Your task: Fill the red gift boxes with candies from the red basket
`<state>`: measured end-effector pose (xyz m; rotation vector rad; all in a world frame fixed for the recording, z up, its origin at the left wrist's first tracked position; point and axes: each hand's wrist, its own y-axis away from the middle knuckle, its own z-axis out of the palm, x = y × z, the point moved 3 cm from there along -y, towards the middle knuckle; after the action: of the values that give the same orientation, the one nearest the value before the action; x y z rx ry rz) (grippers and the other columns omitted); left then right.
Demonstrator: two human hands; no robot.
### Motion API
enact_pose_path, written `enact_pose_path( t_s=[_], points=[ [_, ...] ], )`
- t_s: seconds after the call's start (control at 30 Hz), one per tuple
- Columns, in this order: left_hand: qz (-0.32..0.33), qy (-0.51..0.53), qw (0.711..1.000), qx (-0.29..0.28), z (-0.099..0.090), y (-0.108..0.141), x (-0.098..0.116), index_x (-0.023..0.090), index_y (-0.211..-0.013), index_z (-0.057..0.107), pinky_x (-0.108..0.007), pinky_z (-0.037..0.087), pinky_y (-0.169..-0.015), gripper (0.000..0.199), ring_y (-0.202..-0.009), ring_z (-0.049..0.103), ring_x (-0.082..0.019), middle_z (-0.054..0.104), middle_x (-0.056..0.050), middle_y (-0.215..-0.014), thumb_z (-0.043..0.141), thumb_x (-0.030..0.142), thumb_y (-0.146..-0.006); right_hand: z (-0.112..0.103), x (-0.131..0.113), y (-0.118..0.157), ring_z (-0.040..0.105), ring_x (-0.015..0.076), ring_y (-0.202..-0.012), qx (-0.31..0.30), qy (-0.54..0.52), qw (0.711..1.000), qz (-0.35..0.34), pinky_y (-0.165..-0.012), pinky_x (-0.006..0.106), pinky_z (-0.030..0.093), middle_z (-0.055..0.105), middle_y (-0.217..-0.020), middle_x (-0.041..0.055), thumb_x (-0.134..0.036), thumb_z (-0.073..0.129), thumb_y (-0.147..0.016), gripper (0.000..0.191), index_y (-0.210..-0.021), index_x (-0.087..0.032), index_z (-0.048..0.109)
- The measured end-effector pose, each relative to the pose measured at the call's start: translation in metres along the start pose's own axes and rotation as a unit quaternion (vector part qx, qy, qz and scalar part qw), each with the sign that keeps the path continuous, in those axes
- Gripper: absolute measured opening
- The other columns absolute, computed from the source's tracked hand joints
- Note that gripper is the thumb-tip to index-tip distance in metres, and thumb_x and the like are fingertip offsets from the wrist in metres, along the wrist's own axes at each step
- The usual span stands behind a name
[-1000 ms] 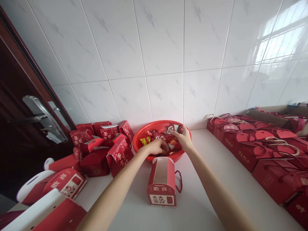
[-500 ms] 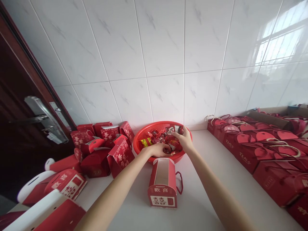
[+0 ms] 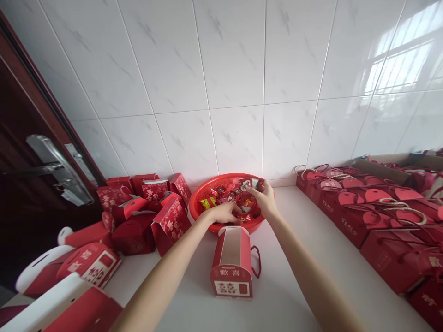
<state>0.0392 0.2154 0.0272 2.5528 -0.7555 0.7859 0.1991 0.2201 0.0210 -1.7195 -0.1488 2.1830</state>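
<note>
A red plastic basket [image 3: 198, 188] against the wall holds wrapped sweets [image 3: 224, 191], mostly in red, with a yellow packet [image 3: 208, 203] at its left. Over the near side of the basket, my left hand [image 3: 224, 213] reaches in with fingers apart, touching the sweets; its fingertips are partly lost among the wrappers. My right hand [image 3: 265, 197] is at the basket's right rim, pinching a dark-and-white snack packet [image 3: 246, 185] between thumb and fingers. Directly in front of the basket stands a red gift box [image 3: 231, 272] with a cord handle [image 3: 256, 263] on its right side.
Several red boxes [image 3: 134, 233], some with flaps up, crowd the left of the white counter [image 3: 194, 304]. Rows of closed red boxes [image 3: 346, 207] with cord handles line the right side. A tiled wall [image 3: 235, 143] rises behind, and a dark door with a metal handle [image 3: 60, 170] stands at left.
My left hand's fingers have shifted slightly among the sweets and look straighter. My right hand keeps the packet at the right rim. The whole view has moved a little.
</note>
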Motion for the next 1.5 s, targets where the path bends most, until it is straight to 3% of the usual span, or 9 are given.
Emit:
enact_pose_path(
  t_s=[0.17, 0.33, 0.53, 0.7, 1.03, 1.17, 1.33, 1.5],
  points=[
    [0.008, 0.042, 0.995, 0.092, -0.008, 0.003, -0.003, 0.016, -0.088, 0.075, -0.031, 0.047, -0.079, 0.031, -0.091, 0.066, -0.027, 0.076, -0.005, -0.09, 0.076, 0.04, -0.068, -0.001, 0.003, -0.002, 0.068, 0.022, -0.08, 0.014, -0.014, 1.0, -0.013, -0.072, 0.036, 0.056, 0.07, -0.084, 0.0005, -0.036, 0.075, -0.065, 0.036, -0.092, -0.022, 0.057],
    [0.024, 0.087, 0.977, 0.193, -0.012, 0.001, -0.01, 0.017, -0.109, 0.074, -0.036, 0.046, -0.1, 0.047, -0.118, 0.063, -0.032, 0.072, -0.012, -0.123, 0.076, 0.046, -0.073, -0.003, 0.006, -0.003, 0.068, 0.0221, -0.081, 0.035, -0.013, 0.999, -0.017, -0.073, 0.036, 0.057, 0.071, -0.086, 0.0013, -0.037, 0.075, -0.066, 0.036, -0.093, -0.022, 0.058],
    [0.046, 0.124, 0.946, 0.295, -0.018, -0.002, -0.02, 0.016, -0.119, 0.07, -0.043, 0.043, -0.107, 0.053, -0.126, 0.058, -0.034, 0.067, -0.014, -0.132, 0.076, 0.044, -0.075, -0.001, 0.006, -0.004, 0.07, 0.0229, -0.084, 0.036, -0.062, 0.997, -0.013, -0.078, 0.039, 0.058, 0.073, -0.091, 0.0027, -0.038, 0.077, -0.065, 0.04, -0.096, -0.022, 0.058],
    [0.073, 0.146, 0.918, 0.362, -0.026, 0.002, -0.019, 0.019, -0.115, 0.071, -0.041, 0.042, -0.108, 0.045, -0.123, 0.06, -0.03, 0.071, -0.01, -0.125, 0.069, 0.048, -0.081, 0.002, -0.001, 0.0, 0.071, 0.0233, -0.083, 0.033, -0.099, 0.995, 0.008, -0.077, 0.039, 0.058, 0.073, -0.088, 0.0017, -0.035, 0.08, -0.06, 0.042, -0.094, -0.021, 0.059],
    [0.073, 0.198, 0.914, 0.346, -0.026, 0.012, -0.004, 0.015, -0.117, 0.068, -0.036, 0.043, -0.107, 0.05, -0.125, 0.059, -0.028, 0.068, -0.012, -0.129, 0.059, 0.054, -0.088, 0.003, -0.013, 0.002, 0.07, 0.0202, -0.071, -0.035, -0.204, 0.973, 0.105, -0.071, 0.035, 0.06, 0.074, -0.077, 0.0008, -0.029, 0.086, -0.055, 0.036, -0.085, -0.02, 0.067],
    [0.052, 0.223, 0.914, 0.335, -0.026, 0.012, -0.004, 0.017, -0.12, 0.068, -0.038, 0.041, -0.11, 0.043, -0.129, 0.056, -0.027, 0.068, -0.009, -0.131, 0.056, 0.046, -0.09, 0.003, -0.015, 0.0, 0.07, 0.0215, -0.07, -0.097, -0.222, 0.961, 0.132, -0.071, 0.036, 0.06, 0.074, -0.075, 0.004, -0.031, 0.087, -0.055, 0.03, -0.075, -0.019, 0.068],
    [0.014, 0.266, 0.906, 0.329, -0.025, 0.014, -0.002, 0.02, -0.112, 0.072, -0.042, 0.037, -0.114, 0.034, -0.133, 0.052, -0.028, 0.067, -0.008, -0.133, 0.057, 0.033, -0.085, 0.007, -0.013, 0.003, 0.07, 0.0201, -0.071, -0.135, -0.214, 0.956, 0.146, -0.07, 0.033, 0.058, 0.075, -0.077, 0.0045, -0.029, 0.088, -0.058, 0.028, -0.077, -0.018, 0.071],
    [0.017, 0.338, 0.892, 0.299, -0.021, 0.035, 0.009, 0.017, -0.115, 0.071, -0.041, 0.045, -0.106, 0.043, -0.123, 0.059, -0.026, 0.066, -0.011, -0.133, 0.046, 0.023, -0.08, 0.013, -0.035, 0.012, 0.071, 0.0202, -0.074, -0.163, -0.2, 0.959, 0.119, -0.073, 0.032, 0.057, 0.075, -0.08, 0.0037, -0.027, 0.087, -0.06, 0.032, -0.085, -0.018, 0.072]
  ],
)
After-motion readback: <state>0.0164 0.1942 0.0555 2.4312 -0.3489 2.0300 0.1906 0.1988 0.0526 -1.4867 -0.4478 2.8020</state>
